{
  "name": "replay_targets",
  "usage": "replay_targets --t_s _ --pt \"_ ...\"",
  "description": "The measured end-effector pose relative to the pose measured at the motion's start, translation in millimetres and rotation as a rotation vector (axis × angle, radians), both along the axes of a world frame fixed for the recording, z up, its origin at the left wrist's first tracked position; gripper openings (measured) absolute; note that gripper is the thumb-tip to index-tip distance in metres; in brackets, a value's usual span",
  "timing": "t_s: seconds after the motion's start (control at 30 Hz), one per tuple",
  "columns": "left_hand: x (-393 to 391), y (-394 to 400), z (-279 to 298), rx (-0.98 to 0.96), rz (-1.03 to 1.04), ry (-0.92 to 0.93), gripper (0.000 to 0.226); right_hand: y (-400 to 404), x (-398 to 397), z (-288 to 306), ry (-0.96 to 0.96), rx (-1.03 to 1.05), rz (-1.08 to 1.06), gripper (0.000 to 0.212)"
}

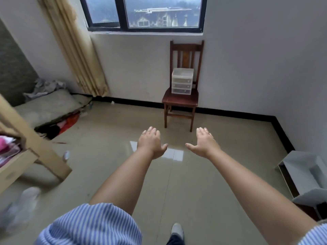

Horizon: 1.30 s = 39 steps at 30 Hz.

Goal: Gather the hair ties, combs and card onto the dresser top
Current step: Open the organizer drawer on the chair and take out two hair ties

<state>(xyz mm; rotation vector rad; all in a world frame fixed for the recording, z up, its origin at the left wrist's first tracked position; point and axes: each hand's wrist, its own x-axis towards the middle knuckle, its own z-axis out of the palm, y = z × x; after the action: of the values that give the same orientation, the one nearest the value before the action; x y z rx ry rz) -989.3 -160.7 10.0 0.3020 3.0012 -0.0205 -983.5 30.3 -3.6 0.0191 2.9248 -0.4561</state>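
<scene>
Head view, standing in a bedroom, looking across a tiled floor (203, 183) toward the window wall.

Left hand (150, 143) and right hand (205, 142) were both stretched forward at arm's length, palms down, fingers spread and slightly curved, thumbs pointing toward each other. Neither hand held or touched anything. The hands were near each other with a clear gap between the thumbs. Blue-and-white striped sleeves (92, 227) ended above the elbows.

Directly beyond the hands, a dark wooden chair (180, 101) stood against the white wall, seat facing the camera. On the seat sat a small translucent plastic drawer unit (181, 81) with three stacked drawers, upright, fronts toward the camera, its long axis vertical. Contents of the drawers could not be made out.

No hair ties, combs or card could be identified anywhere in view, so their position and orientation were not recorded.

At left: a light wooden furniture piece (35, 147), blurred, with pink fabric (7, 144) in an open compartment. Behind it, a beige curtain (77, 55) hung beside the window (145, 13). At right edge: a white open-shelf unit (304, 175) lay on the floor. A grey shoe (177, 230) showed at the bottom
</scene>
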Motion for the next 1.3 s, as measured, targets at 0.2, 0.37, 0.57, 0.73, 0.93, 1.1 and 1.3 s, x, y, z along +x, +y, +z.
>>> replay_targets --t_s 0.2,0.37,0.57,0.73,0.93,1.1,1.3 --pt "-191.3 0.7 8.2 -0.033 0.006 -0.016 0.069 17.9 -186.1 0.6 -0.049 -0.017 -0.030 0.084" --pt "-346.3 -2.7 -7.5 -0.065 0.031 -0.031 0.069 19.2 -344.1 -3.8 -0.039 0.023 -0.013 0.084" --pt "-550.9 4.4 -28.1 -0.056 0.004 -0.065 0.068 26.1 -534.6 -20.7 -0.047 0.003 -0.089 0.083" --pt "-698.9 24.5 -31.0 -0.001 0.006 -0.068 0.064 40.5 -649.4 -40.0 -0.116 -0.042 -0.153 0.081" --pt "-848.2 73.8 -70.4 -0.001 -0.066 -0.126 0.059 74.7 -787.4 -83.7 -0.165 -0.102 -0.221 0.078" --pt "-962.9 111.3 -109.6 -0.018 -0.107 -0.180 0.052 106.7 -913.3 -122.9 -0.195 -0.241 -0.319 0.072" --pt "-1058.9 137.7 -158.3 -0.020 -0.139 -0.257 0.057 121.2 -1015.6 -178.4 -0.341 -0.469 -0.489 0.064"
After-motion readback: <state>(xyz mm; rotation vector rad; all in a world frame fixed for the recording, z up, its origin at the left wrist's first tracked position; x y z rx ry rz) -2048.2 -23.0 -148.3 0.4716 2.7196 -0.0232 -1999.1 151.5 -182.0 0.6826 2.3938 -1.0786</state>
